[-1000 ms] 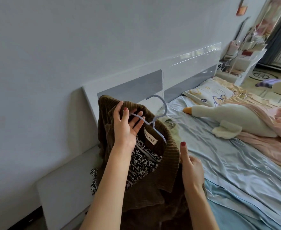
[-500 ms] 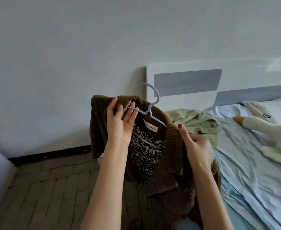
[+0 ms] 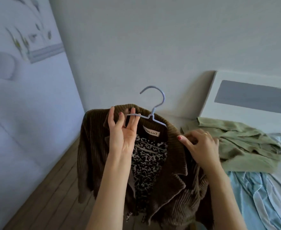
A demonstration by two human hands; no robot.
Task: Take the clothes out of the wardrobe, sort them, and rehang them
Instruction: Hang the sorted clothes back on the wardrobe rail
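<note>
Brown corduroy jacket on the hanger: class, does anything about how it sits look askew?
Yes. The brown corduroy jacket hangs lopsided on the blue hanger: its right side droops bunched under the right hand, while the left hand holds the hanger's arm.

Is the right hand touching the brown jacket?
Touching: in the head view the right hand pinches the brown jacket at its shoulder, beside the collar.
</note>
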